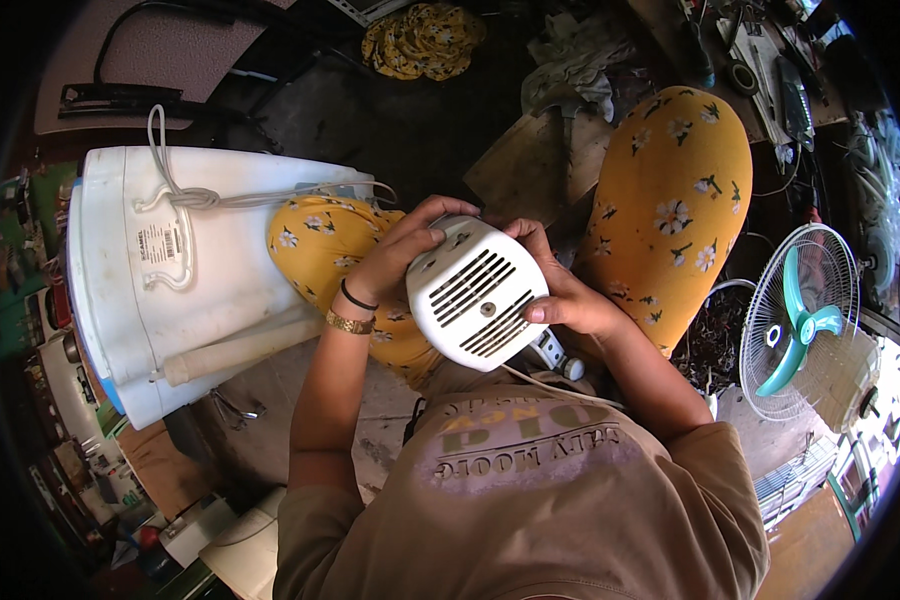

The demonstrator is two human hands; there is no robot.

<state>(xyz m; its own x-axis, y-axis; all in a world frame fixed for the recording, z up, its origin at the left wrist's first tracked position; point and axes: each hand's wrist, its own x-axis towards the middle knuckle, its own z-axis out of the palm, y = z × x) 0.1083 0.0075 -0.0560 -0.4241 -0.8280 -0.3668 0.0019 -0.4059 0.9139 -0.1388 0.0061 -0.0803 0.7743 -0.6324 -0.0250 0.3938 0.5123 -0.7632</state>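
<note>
Between my two hands, over my lap, is a white fan motor housing (pixel 488 290) with rows of black vent slots and a small round hole or screw in its middle. My left hand (pixel 410 246) grips its upper left edge, the fingers curled over the top. On the right side my right hand (pixel 568 296) holds it, thumb pressed on the slotted face. A grey metal bracket with a round knob (pixel 572 369) pokes out beneath. From there a thin pale cord (pixel 540 383) runs along my shirt. The inside of the housing is hidden from view.
A large white appliance tub (pixel 210 250) lies on its side at my left, a grey cord (pixel 202 198) looped over it. To the right stands a fan with teal blades (pixel 802 325) in a wire cage. Cloth (pixel 573 65) and tools (pixel 792 100) lie farther off.
</note>
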